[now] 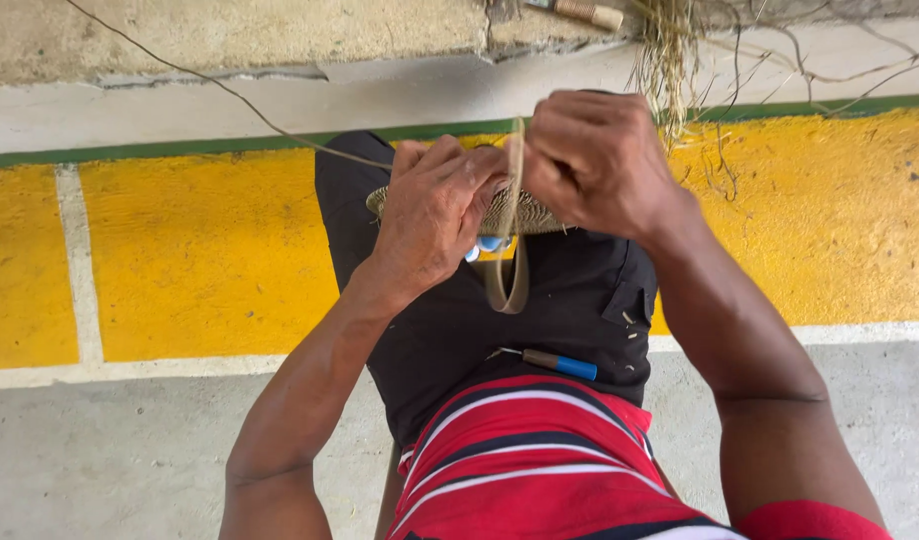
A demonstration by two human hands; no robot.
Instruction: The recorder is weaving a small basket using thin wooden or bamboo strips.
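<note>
Two hands meet at the upper middle of the frame over a flat woven piece, which lies between them: the left hand grips its near edge, the right hand pinches a tan strip looping down below it; lower, a blue-handled tool rests on the dark lap

One view only, head-worn, looking steeply down from above the lap and close in on the left hand and right hand. Facing forward over the knees toward the yellow painted floor band, concrete ledge at top.
</note>
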